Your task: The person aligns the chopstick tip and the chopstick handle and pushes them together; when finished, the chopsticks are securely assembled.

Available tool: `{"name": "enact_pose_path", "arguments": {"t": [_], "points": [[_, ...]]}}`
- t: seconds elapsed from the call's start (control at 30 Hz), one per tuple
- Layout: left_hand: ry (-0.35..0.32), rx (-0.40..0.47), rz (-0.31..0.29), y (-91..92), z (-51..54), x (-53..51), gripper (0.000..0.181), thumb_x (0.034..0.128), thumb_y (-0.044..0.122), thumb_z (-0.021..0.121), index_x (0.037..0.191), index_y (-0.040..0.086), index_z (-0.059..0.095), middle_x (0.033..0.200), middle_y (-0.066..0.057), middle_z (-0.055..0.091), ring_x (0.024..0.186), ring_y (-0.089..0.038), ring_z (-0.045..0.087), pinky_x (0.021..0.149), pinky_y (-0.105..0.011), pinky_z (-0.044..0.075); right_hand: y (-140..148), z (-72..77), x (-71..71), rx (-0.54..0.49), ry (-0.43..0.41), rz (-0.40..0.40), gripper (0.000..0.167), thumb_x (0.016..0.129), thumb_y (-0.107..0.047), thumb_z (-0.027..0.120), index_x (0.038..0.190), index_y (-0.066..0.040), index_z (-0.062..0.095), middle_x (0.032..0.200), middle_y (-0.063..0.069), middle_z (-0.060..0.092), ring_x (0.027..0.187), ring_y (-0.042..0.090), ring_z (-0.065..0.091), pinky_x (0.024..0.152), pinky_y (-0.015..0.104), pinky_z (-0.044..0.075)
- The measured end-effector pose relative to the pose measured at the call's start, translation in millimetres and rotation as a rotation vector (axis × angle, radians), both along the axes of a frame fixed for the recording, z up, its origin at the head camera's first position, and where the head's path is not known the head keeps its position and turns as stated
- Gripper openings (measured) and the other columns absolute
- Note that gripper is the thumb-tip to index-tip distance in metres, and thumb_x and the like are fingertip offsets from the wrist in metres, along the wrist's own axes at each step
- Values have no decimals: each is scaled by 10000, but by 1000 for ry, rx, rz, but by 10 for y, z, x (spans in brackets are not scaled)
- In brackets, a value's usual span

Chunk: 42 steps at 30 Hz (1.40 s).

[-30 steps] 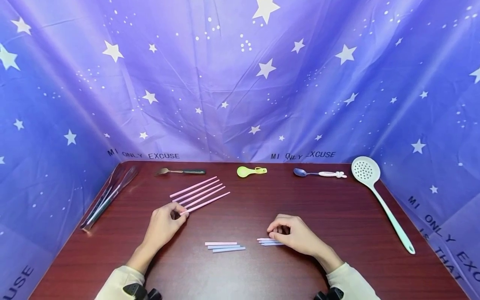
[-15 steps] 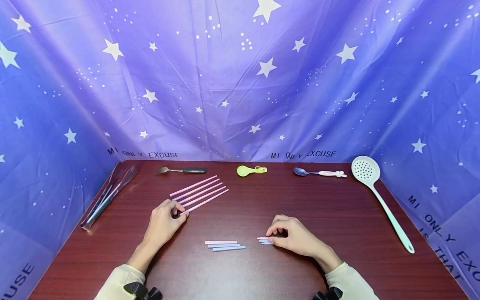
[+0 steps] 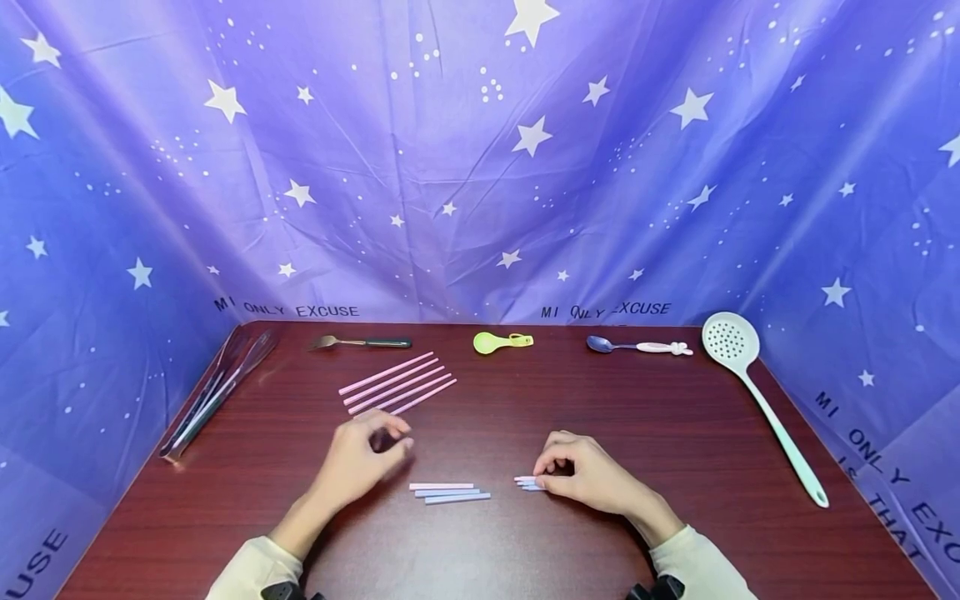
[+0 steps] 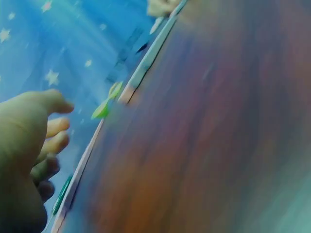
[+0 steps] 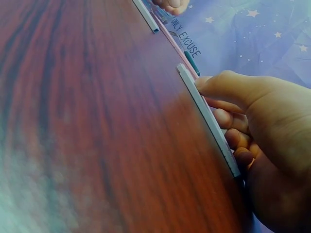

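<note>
Star-printed drape [image 3: 465,175] behind dark tabletop [image 3: 600,392]. Left hand [image 3: 356,462] curves loosely, empty, near long pink sticks [image 3: 399,382] and short trio [image 3: 450,494]. Right hand [image 3: 588,475] pinches short sticks [image 3: 527,482] alongside: probably light, stiff, slick; best gripped mid-length.

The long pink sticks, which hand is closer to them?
The left hand: it is just on the person's side of the long pink sticks, hiding some of their ends. The right hand is farther off to their right, holding short sticks.
</note>
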<state>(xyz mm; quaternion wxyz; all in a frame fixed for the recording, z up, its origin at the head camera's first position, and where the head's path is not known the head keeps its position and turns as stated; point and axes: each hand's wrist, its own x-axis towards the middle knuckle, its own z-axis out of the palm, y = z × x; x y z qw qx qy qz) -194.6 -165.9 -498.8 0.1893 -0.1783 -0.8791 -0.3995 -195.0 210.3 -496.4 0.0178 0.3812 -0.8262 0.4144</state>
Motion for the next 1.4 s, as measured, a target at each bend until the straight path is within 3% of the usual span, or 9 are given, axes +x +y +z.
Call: {"name": "enact_pose_path", "arguments": {"t": [0.13,0.27,0.5,0.8,1.4], "points": [[-83,15,-203,199,-25,68,174,805,161,855,953,218,784,813,156,654,694,-22,558,633,-185,465,11,-3,-14,-4,11,3,156,854,-111,830,898,-242,758,792,-48,617,724,139,566,627,206,460],[-112,-56,-283,316,-57,117,174,813,230,859,973,258,798,828,169,661,756,-10,554,730,-211,432,14,0,-19,-1,11,2,156,854,-112,830,902,-242,757,811,-59,627,741,136,581,644,209,470],[-72,-207,-309,390,-76,154,162,811,365,850,964,366,795,877,261,671,846,32,533,807,-258,391,9,1,-2,-4,3,-10,160,847,-113,833,881,-248,753,776,-36,610,723,140,557,626,201,450],[-22,-232,-311,396,-88,154,154,785,317,877,881,357,764,768,247,601,768,31,468,772,-244,378,-26,1,-5,19,0,-11,136,865,-132,825,882,-244,750,787,-36,613,735,128,564,644,207,463],[-203,-205,-285,441,7,166,108,805,307,866,815,322,760,752,265,592,751,18,461,807,-280,357,-30,7,17,-3,5,-23,148,848,-131,837,867,-250,750,763,-27,609,718,134,560,631,203,455]]}}
